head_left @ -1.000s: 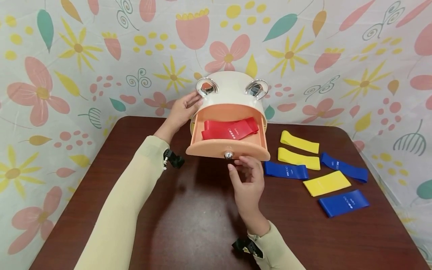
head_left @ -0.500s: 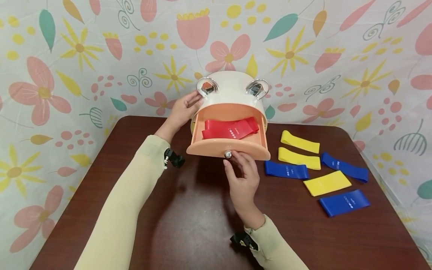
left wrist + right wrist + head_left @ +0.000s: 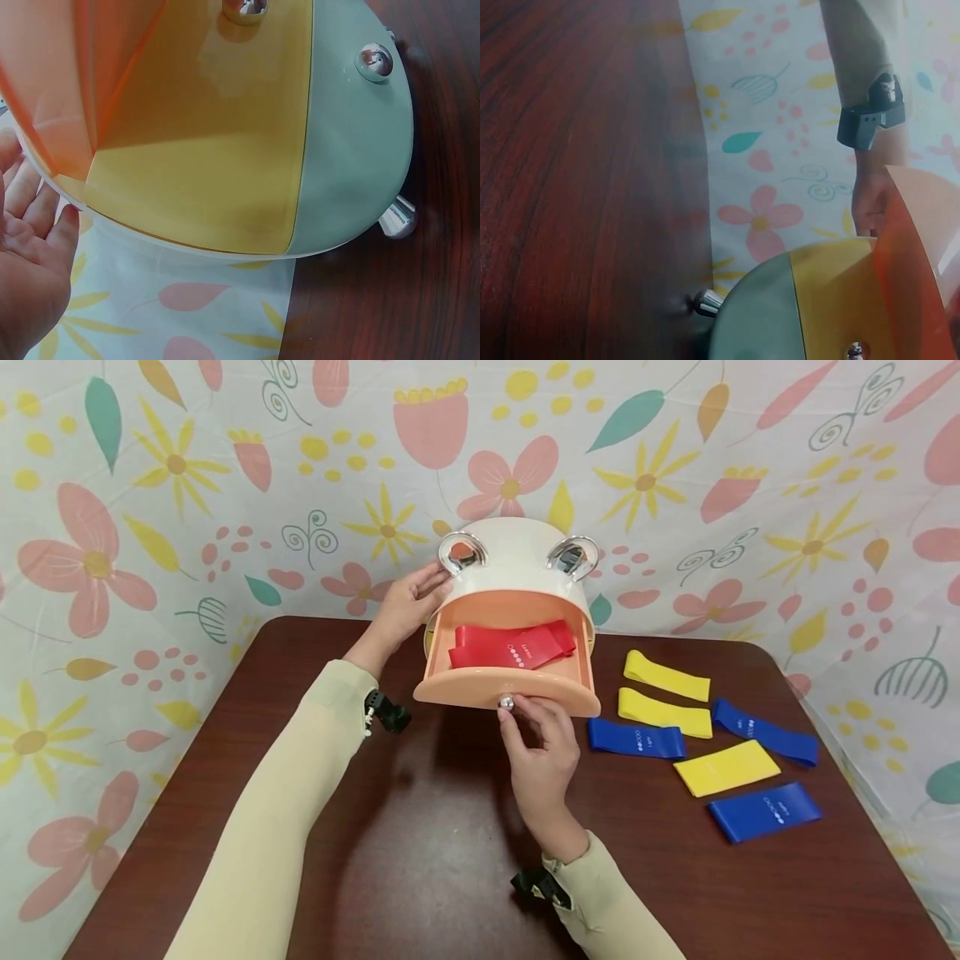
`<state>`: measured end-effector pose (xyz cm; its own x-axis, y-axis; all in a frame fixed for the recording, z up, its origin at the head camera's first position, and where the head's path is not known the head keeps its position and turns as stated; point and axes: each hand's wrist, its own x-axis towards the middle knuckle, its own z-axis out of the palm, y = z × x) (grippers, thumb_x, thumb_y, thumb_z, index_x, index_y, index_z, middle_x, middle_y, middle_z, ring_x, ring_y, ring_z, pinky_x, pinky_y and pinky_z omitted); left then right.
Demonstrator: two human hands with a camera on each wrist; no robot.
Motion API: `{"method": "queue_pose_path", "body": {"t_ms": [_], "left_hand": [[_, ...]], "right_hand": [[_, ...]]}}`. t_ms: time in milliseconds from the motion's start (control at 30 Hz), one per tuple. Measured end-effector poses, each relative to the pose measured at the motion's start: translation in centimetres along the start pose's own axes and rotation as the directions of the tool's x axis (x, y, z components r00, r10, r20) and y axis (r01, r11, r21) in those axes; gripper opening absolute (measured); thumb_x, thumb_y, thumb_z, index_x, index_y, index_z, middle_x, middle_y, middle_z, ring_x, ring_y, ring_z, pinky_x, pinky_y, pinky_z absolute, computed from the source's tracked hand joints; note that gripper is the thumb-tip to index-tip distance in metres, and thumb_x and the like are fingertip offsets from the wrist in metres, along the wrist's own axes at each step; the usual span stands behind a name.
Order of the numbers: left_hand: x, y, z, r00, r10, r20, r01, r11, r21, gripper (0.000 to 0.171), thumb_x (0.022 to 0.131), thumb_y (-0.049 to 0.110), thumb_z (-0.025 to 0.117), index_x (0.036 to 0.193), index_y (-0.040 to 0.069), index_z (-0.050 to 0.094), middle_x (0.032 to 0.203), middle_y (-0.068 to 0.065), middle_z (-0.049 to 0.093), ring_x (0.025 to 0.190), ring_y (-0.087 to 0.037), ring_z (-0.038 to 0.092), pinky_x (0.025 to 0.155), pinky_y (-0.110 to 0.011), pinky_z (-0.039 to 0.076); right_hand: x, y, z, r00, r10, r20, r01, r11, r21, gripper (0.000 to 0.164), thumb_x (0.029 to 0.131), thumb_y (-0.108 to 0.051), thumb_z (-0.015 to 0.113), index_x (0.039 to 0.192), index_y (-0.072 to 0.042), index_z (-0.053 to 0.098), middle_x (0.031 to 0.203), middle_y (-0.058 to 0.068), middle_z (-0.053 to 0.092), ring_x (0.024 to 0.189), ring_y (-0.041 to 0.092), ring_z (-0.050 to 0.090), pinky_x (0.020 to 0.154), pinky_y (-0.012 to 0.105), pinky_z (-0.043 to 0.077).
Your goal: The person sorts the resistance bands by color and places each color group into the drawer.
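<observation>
A white frog-shaped drawer box (image 3: pixel 516 556) with silver eyes stands at the back of the table. Its orange top drawer (image 3: pixel 450 687) is pulled out and holds red resistance bands (image 3: pixel 510 647). My left hand (image 3: pixel 408 602) rests against the box's left side, fingers extended along it; the left wrist view shows this hand (image 3: pixel 34 255) at the rim beside the yellow drawer (image 3: pixel 210 165). With thumb and fingertips, my right hand (image 3: pixel 546 768) pinches the silver knob (image 3: pixel 506 702) on the orange drawer front. The right wrist view does not show that hand.
Yellow resistance bands (image 3: pixel 727 767) and blue resistance bands (image 3: pixel 765 811) lie spread on the table (image 3: pixel 420 877) right of the box. A green bottom drawer (image 3: pixel 352 142) sits below the yellow one. A floral cloth (image 3: pixel 285 485) hangs close behind the box.
My right hand has moved slightly up and left from below the drawer front and taken hold of the knob. The left hand and the pulled-out drawer look unchanged.
</observation>
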<state>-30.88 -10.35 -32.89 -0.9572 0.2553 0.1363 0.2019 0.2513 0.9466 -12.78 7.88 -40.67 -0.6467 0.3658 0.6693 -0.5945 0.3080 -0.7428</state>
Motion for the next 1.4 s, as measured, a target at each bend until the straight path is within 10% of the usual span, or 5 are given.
{"method": "queue_pose_path", "body": {"t_ms": [1400], "left_hand": [[0.0, 0.0, -0.1, 1.0, 0.014, 0.012, -0.014, 1.0, 0.003, 0.06, 0.106, 0.018, 0.056, 0.159, 0.0, 0.034, 0.157, -0.018, 0.049, 0.151, -0.025, 0.044, 0.125, -0.038, 0.037]], "right_hand": [[4.0, 1.6, 1.3, 0.999, -0.015, 0.041, 0.014, 1.0, 0.022, 0.023, 0.086, 0.004, 0.078, 0.108, 0.008, 0.075, 0.103, 0.026, 0.065, 0.097, -0.008, 0.065, 0.091, 0.014, 0.057]]}}
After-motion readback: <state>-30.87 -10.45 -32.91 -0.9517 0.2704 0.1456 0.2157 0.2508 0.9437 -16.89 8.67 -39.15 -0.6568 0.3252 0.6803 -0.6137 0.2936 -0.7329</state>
